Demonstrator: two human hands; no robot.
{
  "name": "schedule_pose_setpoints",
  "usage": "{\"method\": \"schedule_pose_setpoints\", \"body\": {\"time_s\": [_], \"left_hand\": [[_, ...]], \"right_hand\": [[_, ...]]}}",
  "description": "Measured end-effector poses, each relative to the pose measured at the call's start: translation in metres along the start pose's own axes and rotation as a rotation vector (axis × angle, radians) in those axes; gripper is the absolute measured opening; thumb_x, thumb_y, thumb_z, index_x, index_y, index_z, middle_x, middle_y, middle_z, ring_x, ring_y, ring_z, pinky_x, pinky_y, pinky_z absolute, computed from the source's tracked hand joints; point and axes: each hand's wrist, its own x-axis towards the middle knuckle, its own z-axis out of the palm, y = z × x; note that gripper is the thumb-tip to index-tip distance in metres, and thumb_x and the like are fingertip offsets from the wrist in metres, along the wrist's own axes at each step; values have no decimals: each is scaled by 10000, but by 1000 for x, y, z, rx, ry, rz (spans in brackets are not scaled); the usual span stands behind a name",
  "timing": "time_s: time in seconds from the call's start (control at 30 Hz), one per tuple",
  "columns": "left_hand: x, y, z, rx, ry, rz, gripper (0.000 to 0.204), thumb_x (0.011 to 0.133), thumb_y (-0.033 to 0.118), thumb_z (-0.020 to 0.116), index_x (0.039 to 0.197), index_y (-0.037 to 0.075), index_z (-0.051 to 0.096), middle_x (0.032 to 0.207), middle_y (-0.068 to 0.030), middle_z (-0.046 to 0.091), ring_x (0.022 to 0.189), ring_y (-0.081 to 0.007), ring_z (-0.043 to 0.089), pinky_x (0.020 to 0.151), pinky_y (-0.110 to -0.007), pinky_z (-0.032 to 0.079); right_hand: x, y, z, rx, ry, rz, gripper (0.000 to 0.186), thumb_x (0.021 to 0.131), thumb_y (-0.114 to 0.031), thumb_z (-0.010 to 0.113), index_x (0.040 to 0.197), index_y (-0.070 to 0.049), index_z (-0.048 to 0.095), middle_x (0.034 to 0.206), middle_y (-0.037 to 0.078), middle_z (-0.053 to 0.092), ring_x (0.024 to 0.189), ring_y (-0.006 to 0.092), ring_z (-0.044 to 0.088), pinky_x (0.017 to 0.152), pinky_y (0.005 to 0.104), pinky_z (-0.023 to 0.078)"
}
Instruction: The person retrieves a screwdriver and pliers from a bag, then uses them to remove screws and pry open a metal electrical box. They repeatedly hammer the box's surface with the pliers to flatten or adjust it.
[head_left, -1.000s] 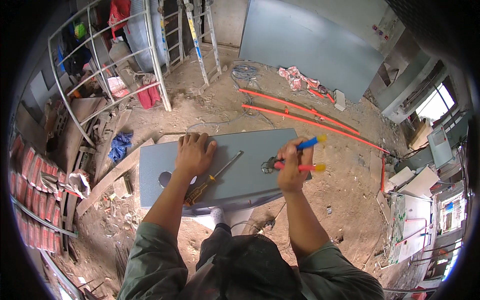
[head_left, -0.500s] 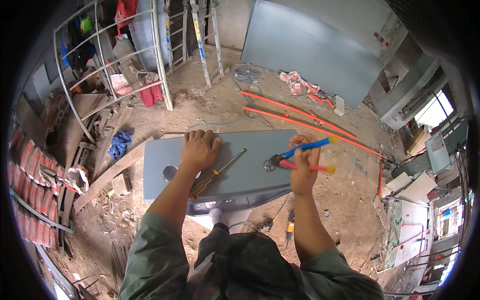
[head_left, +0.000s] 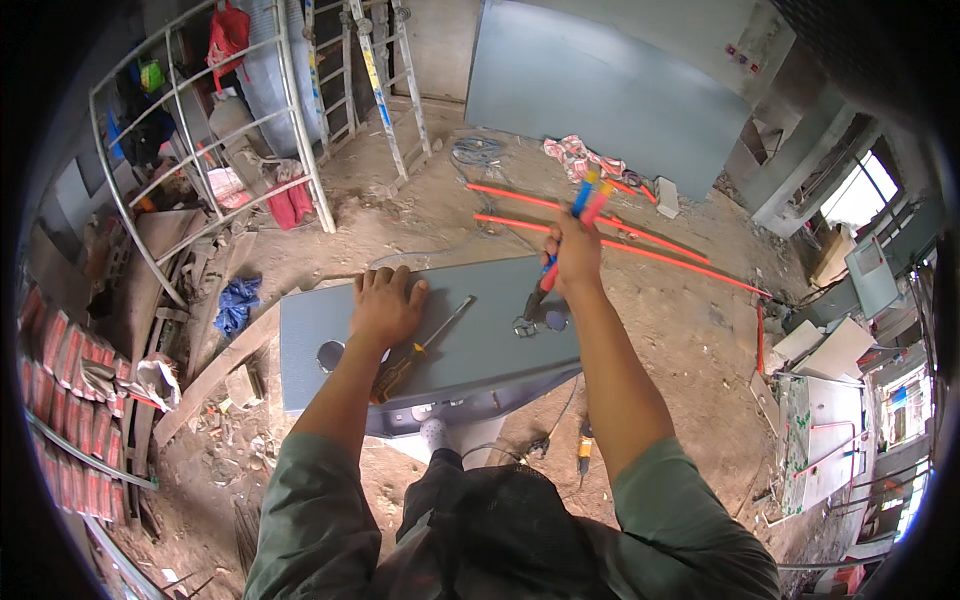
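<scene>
A grey metal box or panel (head_left: pixel 480 345) lies across in front of me, with a round hole (head_left: pixel 330 356) near its left end and another round hole (head_left: pixel 556 320) near its right end. My left hand (head_left: pixel 386 310) rests flat on the panel, fingers stretched out, holding nothing. Beside it lies a screwdriver (head_left: pixel 398 378) with a yellow and black handle, its tip pointing away to the right. My right hand (head_left: pixel 575 255) is closed round the blue and red handles of pliers (head_left: pixel 541 290). Their jaws point down at the panel beside the right hole, by a small ring-like piece I cannot make out.
Orange-red pipes (head_left: pixel 620 245) and a cable coil (head_left: pixel 477 151) lie on the dirt floor beyond. A ladder (head_left: pixel 385 100) and metal frame (head_left: pixel 300 140) stand far left. A yellow-black power tool (head_left: pixel 585 447) is near right; stacked bricks (head_left: pixel 75 375) are at left.
My right hand has moved away from me and left, swinging the pliers from sideways to steeply upright, handles pointing away. The right hole now shows. My left hand stays on the panel.
</scene>
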Motion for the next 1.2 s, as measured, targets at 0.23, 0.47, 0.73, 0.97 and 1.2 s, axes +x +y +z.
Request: {"method": "schedule_pose_setpoints", "body": {"time_s": [0.23, 0.47, 0.73, 0.97, 1.2], "left_hand": [[2, -2, -2, -27, 3, 7, 563, 1076, 526, 441, 1361, 92, 659, 1371, -226, 638, 1345, -408, 527, 1202, -529, 316], [1, -5, -5, -25, -23, 4, 520, 1084, 489, 422, 1351, 101, 641, 1385, -208, 631, 1390, -403, 497, 1227, -551, 286], [0, -2, -6, -36, -20, -4, 549, 1084, 505, 421, 1378, 97, 641, 1396, -206, 633, 1377, -394, 509, 1221, -534, 295], [1, -10, 5, -11, 9, -5, 534, 1083, 502, 428, 1369, 109, 649, 1379, -212, 641, 1359, -392, 522, 1206, -535, 312], [-1, -9, -5, -38, -26, -17, 544, 1086, 496, 411, 1383, 103, 642, 1406, -191, 628, 1398, -392, 497, 1240, -539, 276]], "right_hand": [[-30, -4, 7, -115, -34, -222, 209, 1061, -251, 616, 947, -104, 521, 681, -16, 491, 522, 83, 469, 448, 305, 412], [-129, 44, -4, -317, -213, -921, 102, 1013, -59, 624, 973, -63, 530, 803, 18, 524, 627, 68, 451, 546, 252, 398], [1, -7, 1, -56, 67, 45, 279, 1071, -334, 579, 880, -158, 476, 632, -33, 422, 506, 111, 439, 484, 306, 392], [-78, 16, -3, -255, -74, -403, 248, 1067, -256, 613, 906, -127, 477, 694, -29, 488, 551, 121, 494, 528, 336, 446], [-54, 13, 22, -542, -119, -454, 210, 1038, -248, 617, 915, -97, 538, 671, 25, 535, 578, 161, 550, 541, 334, 444]]}}
